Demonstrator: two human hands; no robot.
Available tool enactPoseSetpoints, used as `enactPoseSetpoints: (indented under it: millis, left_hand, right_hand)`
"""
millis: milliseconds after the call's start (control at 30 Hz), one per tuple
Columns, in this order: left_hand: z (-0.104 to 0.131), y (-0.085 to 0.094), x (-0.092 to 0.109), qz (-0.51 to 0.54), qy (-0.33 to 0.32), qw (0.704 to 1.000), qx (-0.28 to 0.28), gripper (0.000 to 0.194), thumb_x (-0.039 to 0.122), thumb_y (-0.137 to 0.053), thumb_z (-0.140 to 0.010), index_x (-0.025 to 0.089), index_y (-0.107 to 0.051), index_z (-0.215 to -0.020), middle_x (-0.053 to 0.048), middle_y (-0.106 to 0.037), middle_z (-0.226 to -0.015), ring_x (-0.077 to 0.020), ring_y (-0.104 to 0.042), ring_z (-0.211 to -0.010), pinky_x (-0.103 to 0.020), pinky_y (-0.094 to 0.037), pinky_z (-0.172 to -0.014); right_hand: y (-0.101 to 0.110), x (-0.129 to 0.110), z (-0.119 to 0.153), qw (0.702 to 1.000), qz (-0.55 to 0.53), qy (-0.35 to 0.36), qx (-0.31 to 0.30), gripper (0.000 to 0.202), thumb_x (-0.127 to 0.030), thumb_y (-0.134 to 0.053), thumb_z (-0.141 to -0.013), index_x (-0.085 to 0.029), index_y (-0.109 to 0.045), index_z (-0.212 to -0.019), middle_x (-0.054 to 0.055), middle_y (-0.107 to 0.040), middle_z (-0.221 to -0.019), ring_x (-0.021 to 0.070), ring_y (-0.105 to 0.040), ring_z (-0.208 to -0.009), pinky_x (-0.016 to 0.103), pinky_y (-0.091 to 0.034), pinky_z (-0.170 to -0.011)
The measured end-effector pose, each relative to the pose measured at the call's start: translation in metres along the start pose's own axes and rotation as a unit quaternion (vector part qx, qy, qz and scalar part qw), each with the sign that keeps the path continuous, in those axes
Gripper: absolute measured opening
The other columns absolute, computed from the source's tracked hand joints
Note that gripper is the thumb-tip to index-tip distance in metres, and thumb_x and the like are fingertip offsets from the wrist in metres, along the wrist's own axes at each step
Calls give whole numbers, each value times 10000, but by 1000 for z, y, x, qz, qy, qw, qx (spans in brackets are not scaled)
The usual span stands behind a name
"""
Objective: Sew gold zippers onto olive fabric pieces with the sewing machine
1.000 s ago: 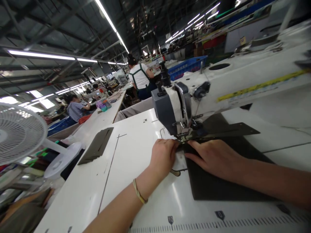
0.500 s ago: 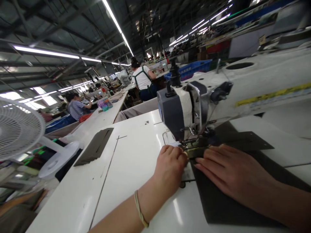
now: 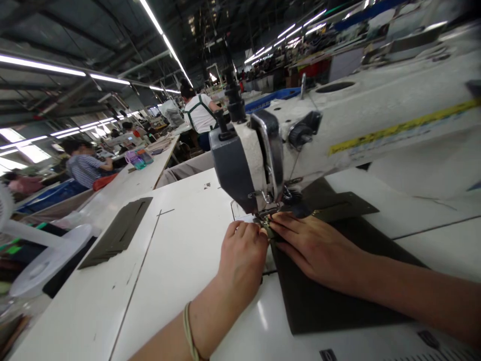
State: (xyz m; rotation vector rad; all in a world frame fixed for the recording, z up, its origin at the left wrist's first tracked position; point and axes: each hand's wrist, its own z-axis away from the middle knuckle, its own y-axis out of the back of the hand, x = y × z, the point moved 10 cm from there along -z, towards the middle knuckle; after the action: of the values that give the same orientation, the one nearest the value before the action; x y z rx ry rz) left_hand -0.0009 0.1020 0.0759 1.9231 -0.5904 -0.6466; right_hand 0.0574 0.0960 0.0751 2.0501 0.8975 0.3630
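A dark olive fabric panel (image 3: 323,306) lies on the white table under the head of a sewing machine (image 3: 233,165). My left hand (image 3: 244,255), with a band at the wrist, is closed just in front of the needle area, its curled fingers gripping the fabric's edge. Flat on the fabric, to the right of the needle, rests my right hand (image 3: 315,245) with its fingers stretched toward my left fingertips. A narrower fabric piece (image 3: 349,205) extends to the right behind my right hand. The needle itself is hidden.
A stack of dark fabric pieces (image 3: 120,230) lies on the table (image 3: 176,255) at the left. Beyond the table's left edge stands a white fan (image 3: 56,255). Farther back, a person in a striped shirt (image 3: 84,168) and a person in a white top (image 3: 199,113) sit near long tables.
The whole view has shifted, so the machine and table appear farther left. My right hand has come nearer to my left hand and the needle area, with the fabric under it.
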Motion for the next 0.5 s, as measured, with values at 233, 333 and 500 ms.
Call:
enactPoseSetpoints:
  millis: [233,333,500]
  left_hand:
    - [-3,-2,-1,-4,-8,1000,-9,70,126,-651,-815,143,-590,-785,-47,-613,-804,-219,-570,-769,-366,-471,-742]
    - [-5,-5,-3,-6,-18,1000,-6,83,148,-610,-856,148,-593,-775,-50,-611,-785,-212,-569,-758,-363,-472,-732]
    - [-4,-4,-7,16,-16,999,26,94,121,-592,-854,154,-591,-766,-50,-614,-796,-205,-568,-756,-358,-469,-722]
  right_hand:
    - [4,-3,-3,999,11,24,18,289,-138,-455,-856,-44,-628,-1067,165,-668,-1065,252,-627,-943,400,-519,-829]
    - [4,-2,-3,999,15,28,21,279,-135,-468,-846,-42,-629,-1053,166,-676,-1034,252,-637,-897,399,-527,-798]
    - [-2,3,-6,1000,7,19,7,237,-137,-458,-842,-97,-626,-1004,147,-678,-1025,246,-638,-909,402,-521,-814]
